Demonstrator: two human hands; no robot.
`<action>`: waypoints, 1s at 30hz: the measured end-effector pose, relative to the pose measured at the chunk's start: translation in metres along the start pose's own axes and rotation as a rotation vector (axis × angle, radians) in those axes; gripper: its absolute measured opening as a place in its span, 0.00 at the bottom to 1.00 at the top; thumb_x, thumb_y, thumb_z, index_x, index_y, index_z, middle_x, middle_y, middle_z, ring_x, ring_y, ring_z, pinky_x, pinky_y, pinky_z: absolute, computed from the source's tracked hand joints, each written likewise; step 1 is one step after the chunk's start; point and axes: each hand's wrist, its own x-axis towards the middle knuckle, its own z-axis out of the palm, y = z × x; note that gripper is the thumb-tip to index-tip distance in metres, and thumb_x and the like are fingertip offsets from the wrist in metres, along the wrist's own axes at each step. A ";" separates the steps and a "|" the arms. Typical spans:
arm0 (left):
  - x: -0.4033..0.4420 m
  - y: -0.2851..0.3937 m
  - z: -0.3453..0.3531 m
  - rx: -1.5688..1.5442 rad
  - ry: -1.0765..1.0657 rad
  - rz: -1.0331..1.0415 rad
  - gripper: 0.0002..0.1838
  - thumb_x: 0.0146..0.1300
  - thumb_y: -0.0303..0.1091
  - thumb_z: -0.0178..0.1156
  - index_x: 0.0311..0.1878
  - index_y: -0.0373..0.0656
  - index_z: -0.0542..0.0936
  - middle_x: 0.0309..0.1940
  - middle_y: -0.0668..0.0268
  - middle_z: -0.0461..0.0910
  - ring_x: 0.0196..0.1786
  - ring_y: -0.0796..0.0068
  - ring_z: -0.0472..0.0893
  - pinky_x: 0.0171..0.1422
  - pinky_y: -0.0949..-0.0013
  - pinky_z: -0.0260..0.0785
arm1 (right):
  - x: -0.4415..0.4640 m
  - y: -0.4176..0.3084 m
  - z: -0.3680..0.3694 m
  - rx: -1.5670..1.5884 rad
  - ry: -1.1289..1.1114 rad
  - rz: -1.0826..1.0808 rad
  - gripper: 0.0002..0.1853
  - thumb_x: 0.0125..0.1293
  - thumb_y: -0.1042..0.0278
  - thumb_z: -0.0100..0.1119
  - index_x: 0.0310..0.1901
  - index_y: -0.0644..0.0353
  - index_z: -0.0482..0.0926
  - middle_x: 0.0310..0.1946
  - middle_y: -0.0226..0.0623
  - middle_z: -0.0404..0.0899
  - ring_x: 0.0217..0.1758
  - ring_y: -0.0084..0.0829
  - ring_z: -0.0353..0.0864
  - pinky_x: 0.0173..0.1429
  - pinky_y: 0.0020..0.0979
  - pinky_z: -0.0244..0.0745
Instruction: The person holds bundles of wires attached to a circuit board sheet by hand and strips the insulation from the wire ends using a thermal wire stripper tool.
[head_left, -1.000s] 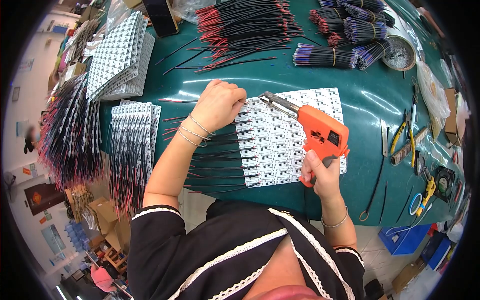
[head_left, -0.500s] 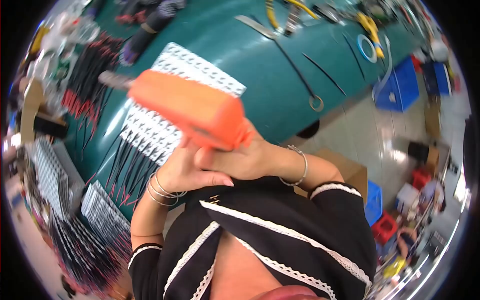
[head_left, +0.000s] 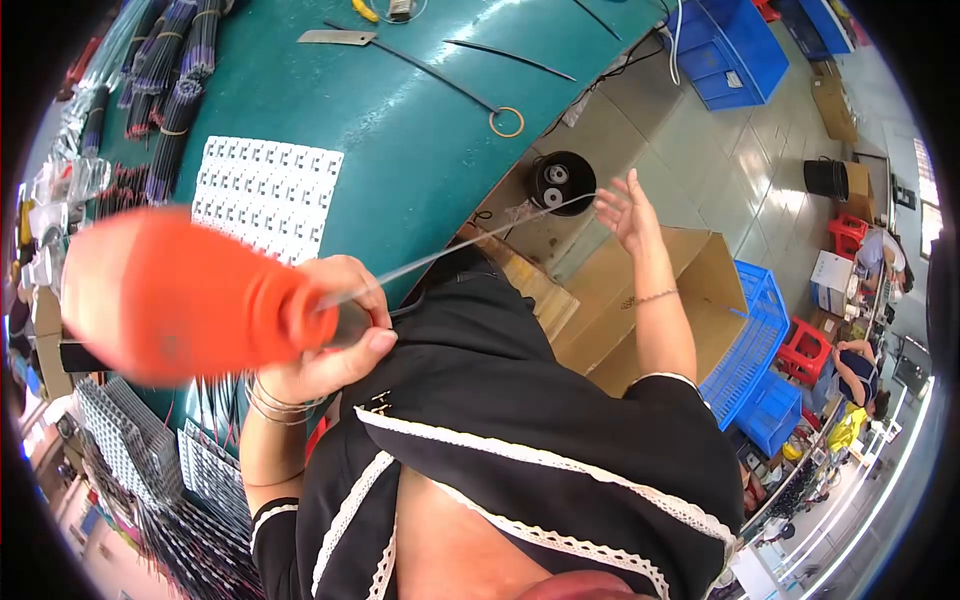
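Observation:
My left hand is wrapped round the rear of an orange soldering gun, blurred and raised close to the camera at the left. A thin silvery strand runs from the gun's rear end across to the right. My right hand is stretched far out over the floor, fingers apart, with the strand's far end at its fingertips. Behind the gun, a white sheet of small boards lies on the green table; the gun hides its lower part.
A metal blade and dark cords lie on the table. Wire bundles are at the upper left, stacked boards at the lower left. Beyond the table edge stand a black bin, a cardboard box and blue crates. Two people are far right.
The view has turned to the right. The gun has passed from my right hand to my left. My right hand has swung out to the right, and the strand now stretches between them.

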 end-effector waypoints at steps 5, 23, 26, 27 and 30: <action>-0.005 0.009 0.021 -0.065 0.092 0.080 0.12 0.46 0.29 0.67 0.31 0.39 0.73 0.22 0.62 0.76 0.26 0.71 0.75 0.34 0.68 0.65 | 0.058 0.061 -0.009 -0.231 0.298 -0.067 0.50 0.53 0.33 0.57 0.67 0.60 0.47 0.44 0.48 0.74 0.30 0.32 0.80 0.34 0.34 0.75; -0.093 0.080 -0.053 -0.175 0.632 0.449 0.14 0.54 0.40 0.62 0.36 0.44 0.69 0.21 0.72 0.68 0.20 0.83 0.66 0.46 0.68 0.54 | 0.134 0.013 -0.104 -0.058 0.361 -0.217 0.30 0.69 0.43 0.30 0.45 0.66 0.71 0.36 0.44 0.78 0.33 0.36 0.80 0.35 0.38 0.76; -0.089 0.066 -0.056 -0.120 0.565 0.432 0.16 0.57 0.45 0.58 0.38 0.44 0.68 0.21 0.71 0.67 0.21 0.81 0.66 0.44 0.68 0.53 | 0.061 -0.095 -0.095 -0.147 0.401 -0.434 0.31 0.70 0.43 0.32 0.37 0.66 0.75 0.28 0.42 0.80 0.28 0.31 0.80 0.30 0.30 0.76; -0.086 0.063 -0.054 -0.097 0.544 0.429 0.16 0.58 0.45 0.57 0.38 0.44 0.68 0.21 0.71 0.67 0.21 0.81 0.66 0.44 0.68 0.53 | 0.042 -0.128 -0.106 -0.079 0.256 -0.540 0.30 0.69 0.43 0.35 0.36 0.67 0.76 0.29 0.42 0.80 0.29 0.31 0.80 0.32 0.31 0.76; -0.079 0.057 -0.054 -0.011 0.480 0.415 0.16 0.60 0.47 0.54 0.39 0.44 0.66 0.22 0.70 0.68 0.21 0.80 0.66 0.44 0.66 0.54 | -0.033 -0.234 -0.115 -0.099 0.112 -0.741 0.27 0.71 0.50 0.37 0.43 0.70 0.75 0.32 0.45 0.80 0.36 0.35 0.80 0.45 0.37 0.77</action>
